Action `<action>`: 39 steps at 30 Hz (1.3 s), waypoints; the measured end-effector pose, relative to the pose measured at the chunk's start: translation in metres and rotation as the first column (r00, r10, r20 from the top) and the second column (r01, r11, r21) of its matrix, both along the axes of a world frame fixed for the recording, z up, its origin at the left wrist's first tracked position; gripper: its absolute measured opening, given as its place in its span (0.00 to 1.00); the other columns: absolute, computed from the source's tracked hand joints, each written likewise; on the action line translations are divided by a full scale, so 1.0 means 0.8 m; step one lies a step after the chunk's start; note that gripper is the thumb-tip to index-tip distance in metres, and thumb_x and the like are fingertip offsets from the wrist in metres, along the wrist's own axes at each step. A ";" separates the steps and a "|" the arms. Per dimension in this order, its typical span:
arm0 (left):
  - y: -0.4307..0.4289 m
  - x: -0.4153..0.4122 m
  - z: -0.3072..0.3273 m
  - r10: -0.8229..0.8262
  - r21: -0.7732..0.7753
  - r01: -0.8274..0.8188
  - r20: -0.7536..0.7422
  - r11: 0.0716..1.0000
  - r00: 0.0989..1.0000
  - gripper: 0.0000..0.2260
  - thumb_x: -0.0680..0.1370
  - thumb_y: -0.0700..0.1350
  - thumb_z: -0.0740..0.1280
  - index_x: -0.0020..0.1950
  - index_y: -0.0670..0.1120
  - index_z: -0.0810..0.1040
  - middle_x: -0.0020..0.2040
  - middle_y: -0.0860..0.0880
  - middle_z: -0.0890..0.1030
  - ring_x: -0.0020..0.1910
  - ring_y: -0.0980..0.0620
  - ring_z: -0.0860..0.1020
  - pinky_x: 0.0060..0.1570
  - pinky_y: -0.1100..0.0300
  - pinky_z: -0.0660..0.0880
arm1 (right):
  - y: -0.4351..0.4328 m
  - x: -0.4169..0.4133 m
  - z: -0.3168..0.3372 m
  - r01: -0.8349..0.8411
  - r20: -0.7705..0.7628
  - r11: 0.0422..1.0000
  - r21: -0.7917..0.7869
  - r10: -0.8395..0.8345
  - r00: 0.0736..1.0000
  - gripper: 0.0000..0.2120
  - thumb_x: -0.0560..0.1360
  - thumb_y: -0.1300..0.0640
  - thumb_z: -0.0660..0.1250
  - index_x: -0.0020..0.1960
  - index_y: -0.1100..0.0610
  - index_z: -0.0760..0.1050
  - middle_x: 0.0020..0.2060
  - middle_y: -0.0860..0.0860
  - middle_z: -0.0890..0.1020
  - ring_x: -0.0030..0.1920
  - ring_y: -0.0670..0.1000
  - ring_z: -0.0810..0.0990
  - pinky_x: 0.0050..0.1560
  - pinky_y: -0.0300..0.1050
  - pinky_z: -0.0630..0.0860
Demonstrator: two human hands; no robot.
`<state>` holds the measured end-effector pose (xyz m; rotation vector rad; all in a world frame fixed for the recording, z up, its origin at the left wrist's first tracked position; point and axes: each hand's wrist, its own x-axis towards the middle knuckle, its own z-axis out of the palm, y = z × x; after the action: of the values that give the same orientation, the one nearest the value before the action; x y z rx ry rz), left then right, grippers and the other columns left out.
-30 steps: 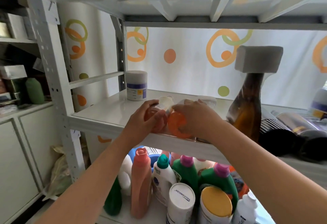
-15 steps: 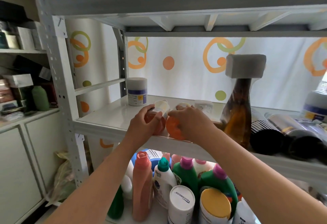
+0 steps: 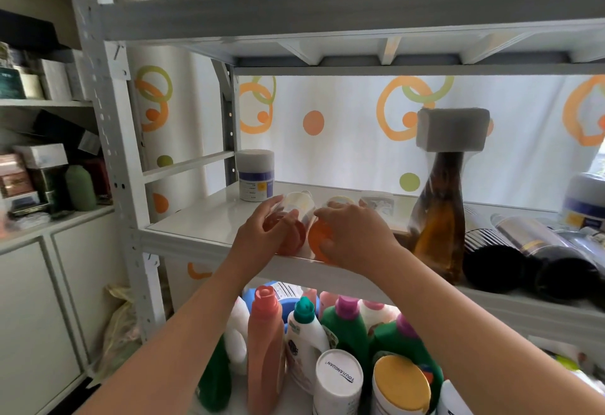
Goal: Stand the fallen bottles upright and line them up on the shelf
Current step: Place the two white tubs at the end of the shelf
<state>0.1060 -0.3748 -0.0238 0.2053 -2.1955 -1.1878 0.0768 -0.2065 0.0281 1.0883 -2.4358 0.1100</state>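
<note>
Two small orange bottles with clear caps lie on their sides near the front edge of the white shelf (image 3: 203,218). My left hand (image 3: 262,234) grips the left orange bottle (image 3: 291,237). My right hand (image 3: 353,237) grips the right orange bottle (image 3: 316,239), covering most of it. A white jar with a blue label (image 3: 256,175) stands upright at the back left. A tall amber bottle with a grey block cap (image 3: 440,218) stands to the right. Dark bottles (image 3: 510,257) lie fallen at the far right.
A small clear container (image 3: 376,203) sits behind my right hand. The shelf below holds several detergent bottles (image 3: 265,349) and jars. An upper shelf beam (image 3: 327,12) runs overhead. A cabinet with boxes (image 3: 39,169) stands to the left.
The view has tilted up, so the shelves sit lower in frame. Both hands stay on the two orange bottles with little visible movement.
</note>
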 end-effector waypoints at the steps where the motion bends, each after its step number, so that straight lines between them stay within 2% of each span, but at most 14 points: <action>1: -0.003 0.000 0.001 -0.007 0.011 0.007 0.001 1.000 1.000 0.24 0.77 0.62 0.59 0.71 0.56 0.64 0.70 0.50 0.70 0.65 0.48 0.72 0.59 0.57 0.72 | 0.000 0.001 0.003 0.000 0.032 1.000 -0.030 0.001 0.999 0.21 0.75 0.48 0.61 0.67 0.51 0.68 0.60 0.50 0.77 0.58 0.52 0.76 0.67 0.50 0.67; 3: -0.008 0.003 0.005 0.022 0.035 -0.020 -0.036 0.999 0.999 0.26 0.76 0.65 0.57 0.70 0.55 0.65 0.70 0.50 0.70 0.64 0.50 0.72 0.59 0.57 0.71 | -0.002 0.003 0.009 0.003 0.080 0.997 -0.080 0.004 0.997 0.21 0.74 0.49 0.61 0.66 0.51 0.69 0.58 0.50 0.79 0.57 0.52 0.76 0.66 0.50 0.68; 6: -0.016 0.009 0.016 0.097 0.034 -0.093 -0.135 0.995 0.986 0.17 0.80 0.56 0.56 0.66 0.50 0.69 0.63 0.51 0.74 0.57 0.57 0.71 0.53 0.64 0.66 | -0.010 0.003 0.018 0.000 0.140 0.988 -0.155 0.022 0.990 0.21 0.73 0.47 0.62 0.65 0.49 0.71 0.58 0.50 0.79 0.57 0.53 0.76 0.60 0.46 0.70; 9: -0.032 0.011 0.024 0.129 0.032 -0.125 -0.198 0.992 0.972 0.14 0.82 0.51 0.55 0.64 0.48 0.70 0.56 0.54 0.74 0.53 0.58 0.72 0.46 0.72 0.65 | -0.024 -0.002 0.031 -0.013 0.273 0.967 -0.253 0.084 0.958 0.20 0.73 0.46 0.63 0.64 0.47 0.72 0.62 0.48 0.77 0.60 0.50 0.75 0.59 0.45 0.71; 11: -0.047 0.007 0.027 0.139 0.068 -0.127 -0.216 0.989 0.966 0.15 0.82 0.51 0.53 0.65 0.48 0.70 0.56 0.54 0.74 0.54 0.57 0.73 0.49 0.70 0.66 | -0.037 -0.009 0.040 -0.025 0.337 0.941 -0.338 0.146 0.930 0.17 0.74 0.48 0.64 0.62 0.48 0.73 0.61 0.47 0.77 0.58 0.48 0.75 0.57 0.41 0.70; 15: -0.087 -0.016 0.038 0.101 0.248 -0.049 -0.205 0.967 0.974 0.15 0.82 0.51 0.51 0.64 0.48 0.70 0.59 0.51 0.75 0.57 0.53 0.73 0.56 0.60 0.68 | -0.074 -0.031 0.057 -0.035 0.347 0.905 -0.425 0.199 0.917 0.16 0.74 0.50 0.65 0.61 0.50 0.74 0.57 0.49 0.78 0.50 0.45 0.74 0.54 0.39 0.71; 18: -0.113 -0.039 0.045 0.101 0.388 -0.021 -0.186 0.921 0.977 0.16 0.82 0.52 0.51 0.64 0.48 0.70 0.57 0.50 0.76 0.59 0.50 0.73 0.60 0.53 0.69 | -0.107 -0.051 0.063 -0.034 0.331 0.908 -0.417 0.186 0.925 0.19 0.73 0.51 0.66 0.63 0.50 0.72 0.57 0.50 0.77 0.50 0.45 0.72 0.52 0.38 0.70; 24: -0.154 -0.069 0.046 0.133 0.387 -0.075 -0.125 0.919 0.983 0.17 0.81 0.54 0.51 0.64 0.48 0.70 0.58 0.48 0.76 0.59 0.48 0.74 0.60 0.50 0.70 | -0.171 -0.092 0.060 -0.049 0.356 0.929 -0.367 0.190 0.915 0.24 0.72 0.55 0.69 0.67 0.51 0.69 0.61 0.54 0.74 0.54 0.50 0.73 0.50 0.38 0.68; 26: -0.166 -0.070 0.035 0.151 0.364 -0.097 -0.122 0.926 0.981 0.16 0.82 0.53 0.51 0.64 0.48 0.69 0.59 0.48 0.75 0.60 0.47 0.74 0.60 0.52 0.70 | -0.194 -0.104 0.058 -0.043 0.365 0.939 -0.342 0.175 0.915 0.27 0.71 0.55 0.69 0.68 0.51 0.66 0.61 0.55 0.74 0.55 0.51 0.73 0.48 0.40 0.68; 29: -0.175 -0.069 0.019 0.095 0.314 -0.058 -0.103 0.948 0.990 0.17 0.82 0.53 0.51 0.67 0.48 0.67 0.61 0.48 0.74 0.60 0.50 0.73 0.57 0.56 0.68 | -0.226 -0.121 0.060 -0.042 0.345 0.952 -0.304 0.151 0.927 0.33 0.70 0.55 0.71 0.71 0.50 0.61 0.62 0.59 0.70 0.61 0.58 0.71 0.50 0.44 0.68; 32: -0.179 -0.069 0.019 0.095 0.303 -0.051 -0.132 0.952 0.987 0.17 0.82 0.53 0.51 0.67 0.48 0.67 0.61 0.49 0.74 0.59 0.51 0.72 0.55 0.59 0.66 | -0.254 -0.134 0.066 0.001 0.365 0.959 -0.282 0.106 0.925 0.36 0.70 0.57 0.71 0.73 0.50 0.58 0.64 0.60 0.67 0.62 0.60 0.70 0.49 0.45 0.67; 36: -0.185 -0.071 0.018 0.113 0.272 -0.077 -0.117 0.959 0.987 0.18 0.82 0.52 0.50 0.70 0.49 0.64 0.68 0.48 0.72 0.66 0.49 0.70 0.56 0.61 0.63 | -0.287 -0.152 0.065 0.048 0.463 0.964 -0.262 0.081 0.883 0.34 0.70 0.59 0.71 0.71 0.52 0.61 0.62 0.58 0.72 0.61 0.59 0.71 0.58 0.49 0.71; 39: -0.186 -0.071 0.017 0.110 0.272 -0.077 -0.109 0.959 0.988 0.18 0.82 0.53 0.49 0.70 0.50 0.63 0.70 0.48 0.70 0.67 0.49 0.69 0.55 0.62 0.63 | -0.303 -0.167 0.062 0.103 0.532 0.961 -0.256 0.051 0.845 0.29 0.69 0.60 0.72 0.67 0.54 0.65 0.59 0.58 0.74 0.57 0.57 0.72 0.58 0.51 0.74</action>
<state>0.0489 -0.5235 -0.0099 0.3353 -1.8941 -1.4029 -0.0566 -0.4491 0.0781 0.9898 -2.7974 0.8257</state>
